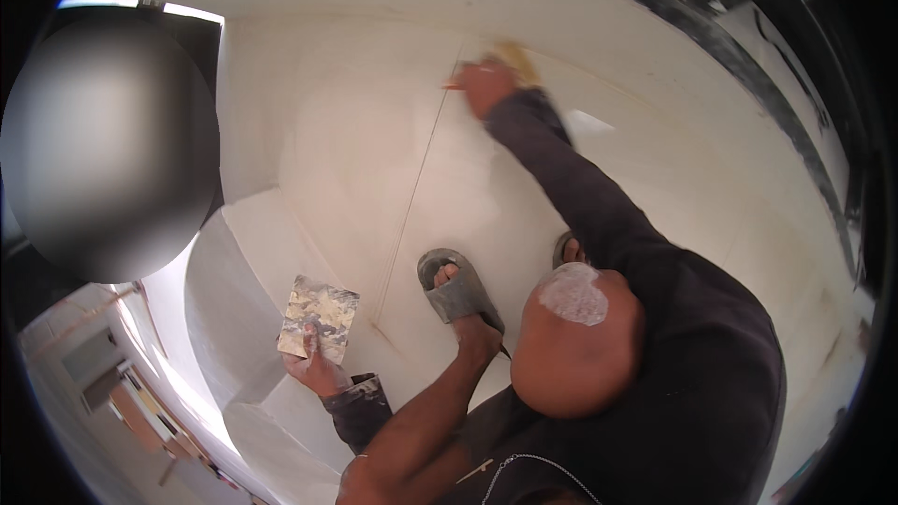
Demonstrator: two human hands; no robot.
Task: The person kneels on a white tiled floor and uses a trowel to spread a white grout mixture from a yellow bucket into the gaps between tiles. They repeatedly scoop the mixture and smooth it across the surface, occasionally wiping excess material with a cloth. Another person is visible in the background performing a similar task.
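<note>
My left hand grips a flat, roughly square piece, its face patched with flaky cream and grey smears. The thumb lies over its face. Further forward, my right hand is on or just above the pale, smooth surface, with the arm stretched out. Beside its fingers shows a yellowish, blurred thing, whose kind I cannot make out. A thin dark line runs from near that hand down the surface.
My feet, in grey slide sandals, rest on the pale surface. My bent knee has a whitish smear. A dark band curves along the right, and a white curved form stands at left. Wooden pieces lie lower left.
</note>
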